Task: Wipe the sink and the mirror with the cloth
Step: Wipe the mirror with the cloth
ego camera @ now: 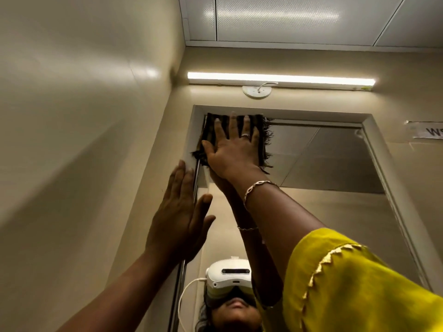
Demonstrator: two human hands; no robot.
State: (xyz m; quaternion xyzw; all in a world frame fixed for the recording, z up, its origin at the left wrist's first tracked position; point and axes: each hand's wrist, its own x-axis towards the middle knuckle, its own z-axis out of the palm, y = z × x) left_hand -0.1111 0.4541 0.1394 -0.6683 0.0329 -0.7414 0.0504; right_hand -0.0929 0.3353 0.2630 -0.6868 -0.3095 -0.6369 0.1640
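A dark fringed cloth [261,140] lies flat against the top left corner of the wall mirror [330,178]. My right hand [233,149] presses on it with fingers spread, a ring on one finger and a bracelet at the wrist. My left hand [178,216] rests flat and open on the mirror's pale left frame [187,149], lower down, holding nothing. The glass reflects my arm and the white headset. The sink is out of view.
A lit tube lamp [280,79] and a round white fitting [256,91] sit just above the mirror. A beige wall [84,140] closes in on the left. A paper label [429,131] is stuck on the wall at right.
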